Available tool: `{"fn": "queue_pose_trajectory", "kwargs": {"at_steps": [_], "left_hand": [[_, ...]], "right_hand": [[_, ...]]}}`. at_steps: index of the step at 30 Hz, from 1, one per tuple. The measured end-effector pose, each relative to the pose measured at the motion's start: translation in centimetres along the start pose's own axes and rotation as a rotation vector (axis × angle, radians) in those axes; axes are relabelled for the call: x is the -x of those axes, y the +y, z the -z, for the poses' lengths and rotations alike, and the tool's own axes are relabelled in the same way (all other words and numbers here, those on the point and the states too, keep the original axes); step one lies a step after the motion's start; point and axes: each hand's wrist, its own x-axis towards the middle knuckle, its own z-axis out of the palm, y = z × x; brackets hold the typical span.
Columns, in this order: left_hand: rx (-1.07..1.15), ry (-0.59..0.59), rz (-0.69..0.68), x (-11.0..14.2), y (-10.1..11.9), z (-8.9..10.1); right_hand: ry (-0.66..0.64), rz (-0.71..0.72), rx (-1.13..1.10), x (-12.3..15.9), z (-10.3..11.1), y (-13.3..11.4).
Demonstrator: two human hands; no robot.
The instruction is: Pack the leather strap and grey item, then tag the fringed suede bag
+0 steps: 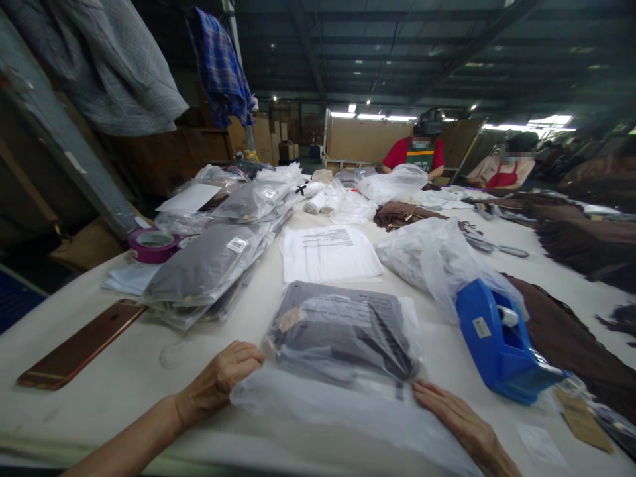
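Head view: from where I stand, the left hand (237, 372) has its fingers curled at the near left corner of a bagged dark garment (342, 334), though I cannot tell whether they pinch the plastic; the right hand (460, 421) lies with fingers stretched out at its near right corner, clasping nothing; the bagged dark garment rests on the white table (114, 404) just beyond and between both sets of fingertips, its longer side apparently running across from hand to hand, neither hand clearly nearer; one loose plastic flap (342, 407) spreads on its near side. Counting outward from that garment: one blue tape dispenser (481, 354) and one brown tag (583, 419) to its right; one pile of white printed bags (330, 255) just behind it; one phone (84, 344) to its left; two heaps of bagged grey garments (199, 265) behind and left, packets too overlapped to count; one purple tape roll (148, 255) farther left; two co-workers (420, 158) far behind, to the right.
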Motion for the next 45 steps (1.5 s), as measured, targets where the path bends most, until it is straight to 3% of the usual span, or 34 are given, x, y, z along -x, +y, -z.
{"fn": "queue_pose_trajectory", "kwargs": {"at_steps": [7,9,14,18,21,25,28,34,39,42,45], "left_hand": [[-0.003,0.15,0.023,1.4,1.2,-1.0],[0.065,0.126,0.097,1.0,1.2,-1.4],[0.278,0.105,0.532,-0.5,0.8,-1.9],[0.244,0.112,0.814,-1.4,1.6,-2.2],[0.016,0.121,0.959,-2.3,2.5,-2.5],[-0.136,0.127,0.996,-3.6,2.9,-2.7],[-0.209,0.111,0.991,-4.2,2.6,-2.7],[-0.353,0.102,0.953,-4.5,2.3,-2.6],[-0.454,0.158,0.87,-4.1,2.0,-2.3],[-0.433,0.082,0.891,-4.5,2.0,-2.0],[-0.442,-0.054,0.928,-5.5,1.9,-1.7]], "right_hand": [[0.056,-0.136,-0.046,-0.6,0.0,-0.2],[0.09,-0.168,-0.079,-1.5,0.4,-0.6],[0.112,-0.326,-0.294,-2.8,1.4,-1.6],[0.042,-0.466,-0.19,-2.6,1.1,-0.6],[-0.015,-0.292,-0.036,-2.0,0.1,0.9],[0.051,0.0,0.391,-1.2,-1.6,1.8],[0.048,-0.016,0.562,-1.1,-2.3,0.9],[0.048,-0.115,0.631,-1.5,-2.3,-1.3],[0.051,-0.096,0.619,-1.0,-2.3,-0.1],[0.058,-0.065,0.533,-0.4,-2.2,0.6],[0.052,-0.093,0.582,-0.3,-2.2,0.1]]}}
